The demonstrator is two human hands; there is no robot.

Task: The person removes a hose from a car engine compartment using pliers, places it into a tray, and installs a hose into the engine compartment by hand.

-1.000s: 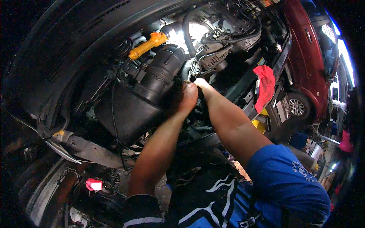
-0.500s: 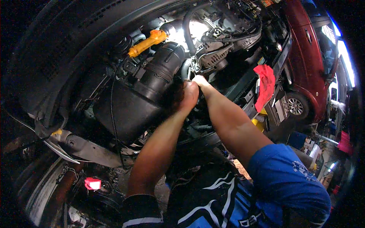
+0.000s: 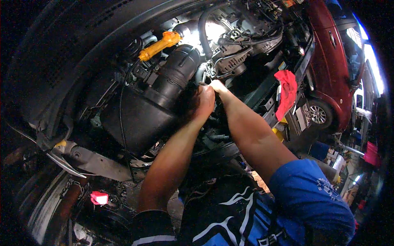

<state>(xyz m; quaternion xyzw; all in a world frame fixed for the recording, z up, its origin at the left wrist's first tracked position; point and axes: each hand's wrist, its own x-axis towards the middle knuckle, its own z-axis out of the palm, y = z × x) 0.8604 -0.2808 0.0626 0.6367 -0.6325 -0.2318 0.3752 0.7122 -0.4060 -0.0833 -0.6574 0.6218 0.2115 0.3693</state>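
Both my arms reach down into a car's engine bay. My left hand (image 3: 204,97) and my right hand (image 3: 218,87) are close together, low beside the alternator (image 3: 233,64). The fingers of both point away and are hidden, so what they touch cannot be made out. Just beyond them is a brightly lit patch of metal fittings (image 3: 209,69). Left of my hands runs the black ribbed intake duct (image 3: 177,73), joined to a black air filter box (image 3: 137,123). An orange work light (image 3: 160,46) lies above the duct and lights the engine.
A thick black hose (image 3: 203,35) arches over the lit area. The work light's cord (image 3: 121,108) crosses the filter box. A red cloth (image 3: 286,93) hangs on the front edge at right. Beyond stands a red car (image 3: 328,61). A small red lamp (image 3: 99,198) glows at lower left.
My hands stay in nearly the same place beside the alternator. My right upper arm and sleeve have shifted very slightly downward.
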